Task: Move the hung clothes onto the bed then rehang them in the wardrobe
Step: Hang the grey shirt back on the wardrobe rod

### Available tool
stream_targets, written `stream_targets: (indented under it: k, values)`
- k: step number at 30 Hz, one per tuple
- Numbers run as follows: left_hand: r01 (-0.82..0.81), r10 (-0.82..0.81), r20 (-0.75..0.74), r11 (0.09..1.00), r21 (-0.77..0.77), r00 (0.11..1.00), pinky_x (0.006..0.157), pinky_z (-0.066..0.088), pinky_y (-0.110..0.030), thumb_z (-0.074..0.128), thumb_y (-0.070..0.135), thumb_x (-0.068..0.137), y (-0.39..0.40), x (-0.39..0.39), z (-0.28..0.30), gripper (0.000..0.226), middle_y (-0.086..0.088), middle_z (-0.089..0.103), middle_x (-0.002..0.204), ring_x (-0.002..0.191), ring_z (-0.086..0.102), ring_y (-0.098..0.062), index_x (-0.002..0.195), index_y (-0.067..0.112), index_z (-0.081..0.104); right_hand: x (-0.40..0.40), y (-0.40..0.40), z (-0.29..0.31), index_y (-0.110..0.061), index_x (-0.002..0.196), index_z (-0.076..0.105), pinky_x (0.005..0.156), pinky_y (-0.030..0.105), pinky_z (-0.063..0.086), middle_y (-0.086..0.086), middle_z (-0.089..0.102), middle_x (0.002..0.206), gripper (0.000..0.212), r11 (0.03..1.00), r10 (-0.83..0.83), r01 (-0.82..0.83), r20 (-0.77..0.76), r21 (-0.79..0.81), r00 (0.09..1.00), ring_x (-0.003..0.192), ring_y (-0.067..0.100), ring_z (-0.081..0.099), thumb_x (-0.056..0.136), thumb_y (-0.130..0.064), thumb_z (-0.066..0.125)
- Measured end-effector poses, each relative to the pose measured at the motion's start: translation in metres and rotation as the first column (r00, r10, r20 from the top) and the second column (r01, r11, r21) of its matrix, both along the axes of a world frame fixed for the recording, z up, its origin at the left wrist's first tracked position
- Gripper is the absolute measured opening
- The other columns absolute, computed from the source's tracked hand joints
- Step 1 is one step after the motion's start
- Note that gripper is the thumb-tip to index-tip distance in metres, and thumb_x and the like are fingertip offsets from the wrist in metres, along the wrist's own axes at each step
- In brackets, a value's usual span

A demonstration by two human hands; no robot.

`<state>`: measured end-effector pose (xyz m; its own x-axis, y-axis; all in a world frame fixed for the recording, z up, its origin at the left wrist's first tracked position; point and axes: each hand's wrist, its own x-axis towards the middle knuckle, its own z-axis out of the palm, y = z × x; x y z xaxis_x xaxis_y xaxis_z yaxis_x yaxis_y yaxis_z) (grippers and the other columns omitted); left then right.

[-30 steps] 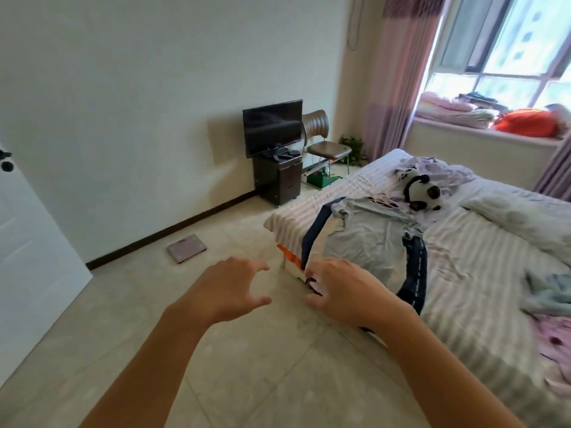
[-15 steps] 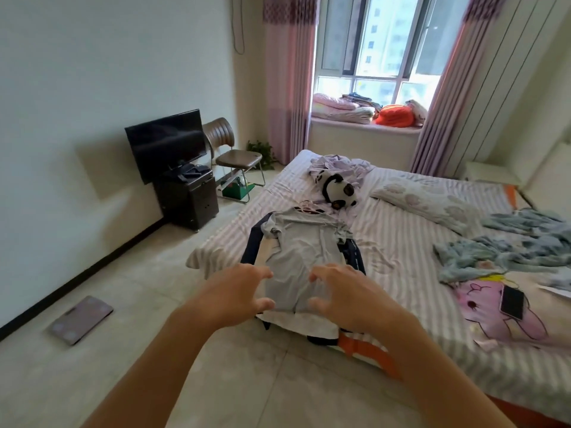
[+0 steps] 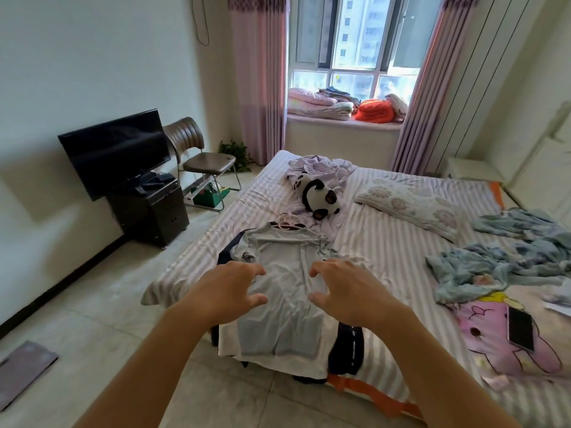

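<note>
Head view: the left hand (image 3: pixel 227 291) and right hand (image 3: pixel 346 290) hover side by side above the near end of the pile of clothes. Both hold nothing, fingers spread and half-curled like claws. The light grey T-shirt (image 3: pixel 282 285) tops that pile on the bed (image 3: pixel 401 254), directly beneath and ahead of both hands. Its long axis runs straight away from them, hem nearest, collar and pink hanger (image 3: pixel 285 222) at the far end beyond the fingertips. Dark navy garments (image 3: pixel 346 350) lie beneath it. Neither hand looks nearer; the shirt lies centred between them, so a two-handed pickup seems likely.
</note>
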<state>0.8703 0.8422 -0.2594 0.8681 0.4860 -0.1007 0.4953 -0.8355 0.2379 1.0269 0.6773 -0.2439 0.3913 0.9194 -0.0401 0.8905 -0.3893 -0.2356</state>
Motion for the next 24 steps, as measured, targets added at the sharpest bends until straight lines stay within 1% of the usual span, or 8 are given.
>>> stream_targets:
  k: [3, 6, 8, 10, 14, 19, 21, 24]
  values:
    - [-0.013, 0.013, 0.005, 1.0, -0.013, 1.0, 0.095, 0.05, -0.033, 0.067, 0.054, 0.085, 0.027, 0.039, -0.002, 0.063, 0.007, 0.063, 0.128, 0.11, 0.061, -0.01, 0.14, 0.032, 0.047, 0.039, 0.03, -0.002, -0.023, 0.132, 0.05, 0.094, 0.034, 0.043, 0.0, 0.056, 0.13, 0.043, 1.0, 0.011, -0.011, 0.009, -0.007, 1.0, 0.118, 0.019, 0.053, 0.095, -0.043, 0.057]
    - [-0.018, 0.018, 0.006, 0.999, -0.032, 1.0, 0.092, 0.051, -0.031, 0.066, 0.055, 0.085, 0.053, 0.071, -0.006, 0.063, 0.008, 0.063, 0.125, 0.102, 0.061, -0.007, 0.14, 0.032, 0.047, 0.07, 0.056, -0.006, -0.022, 0.131, 0.051, 0.093, 0.035, 0.045, 0.001, 0.056, 0.13, 0.042, 1.0, 0.021, -0.02, 0.017, -0.023, 1.0, 0.118, 0.021, 0.054, 0.095, -0.043, 0.056]
    - [-0.02, 0.019, -0.016, 0.999, -0.04, 1.0, 0.094, 0.048, -0.03, 0.066, 0.054, 0.086, 0.069, 0.091, -0.011, 0.062, 0.008, 0.06, 0.132, 0.109, 0.06, -0.008, 0.141, 0.032, 0.047, 0.089, 0.071, -0.011, -0.023, 0.134, 0.049, 0.095, 0.035, 0.044, 0.0, 0.055, 0.131, 0.045, 0.999, 0.023, -0.023, 0.005, -0.03, 1.0, 0.119, 0.02, 0.053, 0.095, -0.044, 0.056]
    - [-0.018, 0.017, -0.02, 0.999, -0.045, 1.0, 0.098, 0.046, -0.031, 0.066, 0.053, 0.086, 0.088, 0.111, -0.016, 0.061, 0.008, 0.057, 0.136, 0.117, 0.057, -0.01, 0.14, 0.032, 0.048, 0.11, 0.089, -0.016, -0.023, 0.135, 0.048, 0.095, 0.034, 0.043, -0.001, 0.055, 0.132, 0.046, 0.999, 0.017, -0.017, -0.007, -0.036, 1.0, 0.119, 0.019, 0.053, 0.096, -0.044, 0.055]
    - [-0.015, 0.016, 0.01, 0.997, -0.071, 1.0, 0.1, 0.047, -0.034, 0.066, 0.051, 0.087, 0.131, 0.151, -0.026, 0.058, 0.009, 0.058, 0.136, 0.121, 0.056, -0.01, 0.139, 0.031, 0.05, 0.151, 0.13, -0.029, -0.022, 0.136, 0.048, 0.093, 0.033, 0.043, -0.001, 0.054, 0.133, 0.044, 0.999, -0.005, 0.005, -0.016, -0.046, 1.0, 0.12, 0.019, 0.052, 0.096, -0.041, 0.054]
    - [0.016, -0.016, -0.006, 0.998, -0.053, 1.0, 0.099, 0.045, -0.03, 0.063, 0.047, 0.091, 0.193, 0.199, -0.045, 0.056, 0.006, 0.054, 0.141, 0.127, 0.052, -0.012, 0.141, 0.027, 0.048, 0.195, 0.193, -0.048, -0.023, 0.137, 0.048, 0.098, 0.034, 0.044, -0.003, 0.054, 0.136, 0.044, 0.999, -0.041, 0.039, -0.038, -0.031, 0.998, 0.125, 0.018, 0.05, 0.096, -0.039, 0.055]
    - [0.016, -0.016, -0.009, 0.998, -0.061, 1.0, 0.096, 0.045, -0.03, 0.062, 0.045, 0.092, 0.222, 0.219, -0.05, 0.052, 0.004, 0.055, 0.139, 0.125, 0.053, -0.014, 0.139, 0.027, 0.05, 0.213, 0.223, -0.054, -0.023, 0.135, 0.049, 0.097, 0.033, 0.045, -0.003, 0.055, 0.133, 0.042, 0.998, -0.049, 0.048, -0.056, -0.032, 0.997, 0.122, 0.017, 0.051, 0.095, -0.038, 0.054]
    - [0.01, -0.012, -0.027, 0.996, -0.086, 1.0, 0.09, 0.049, -0.03, 0.062, 0.044, 0.092, 0.264, 0.245, -0.059, 0.044, 0.003, 0.062, 0.128, 0.115, 0.058, -0.014, 0.131, 0.025, 0.055, 0.241, 0.268, -0.06, -0.023, 0.132, 0.051, 0.096, 0.034, 0.046, -0.003, 0.056, 0.131, 0.04, 0.998, -0.063, 0.061, -0.062, -0.028, 0.996, 0.119, 0.018, 0.053, 0.095, -0.036, 0.053]
